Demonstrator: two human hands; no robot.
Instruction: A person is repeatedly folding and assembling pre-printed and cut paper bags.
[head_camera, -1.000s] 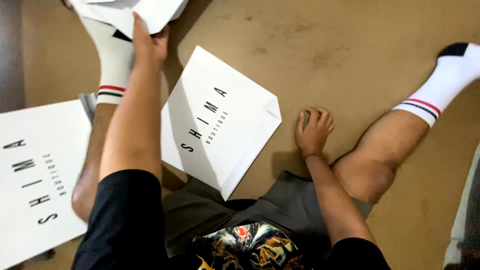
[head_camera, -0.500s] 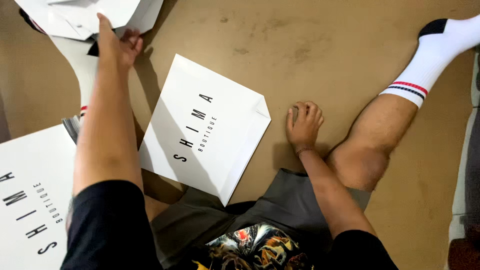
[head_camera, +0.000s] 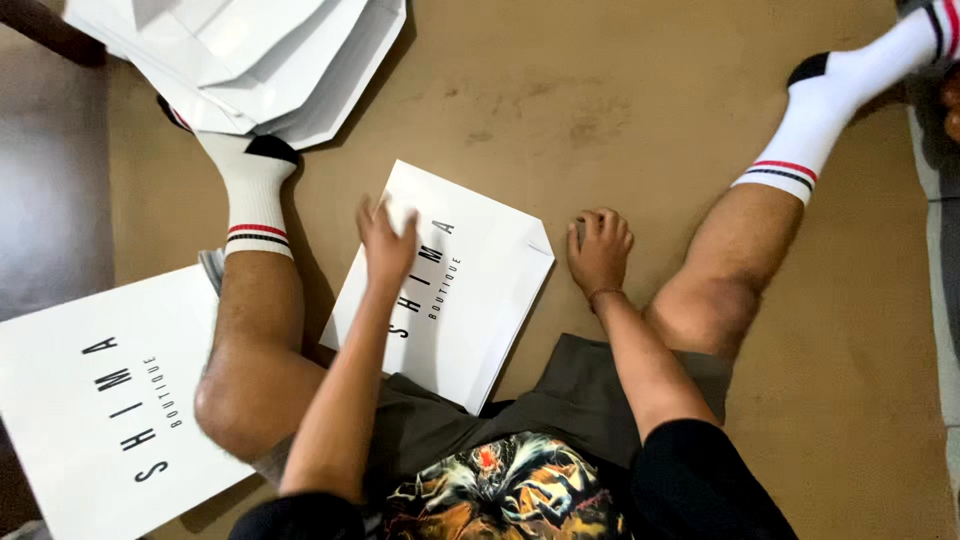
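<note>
I sit on a brown floor with my legs spread, in white striped socks. A flat white paper bag (head_camera: 470, 300) with black lettering lies between my legs. My left hand (head_camera: 388, 240) hovers over or touches its upper left part, fingers apart, holding nothing. On the floor just right of the bag's corner rests my right hand (head_camera: 600, 250), fingers curled down, with nothing in it.
A stack of folded white paper bags (head_camera: 250, 60) lies at the top left, over my left foot. Another flat white bag (head_camera: 90, 400) with black lettering lies at the left, beside my left knee. A grey edge (head_camera: 940, 220) runs along the right side.
My left hand has drawn back from the stack at the top left and come down onto the bag between my legs. My right hand has stayed on the floor.
</note>
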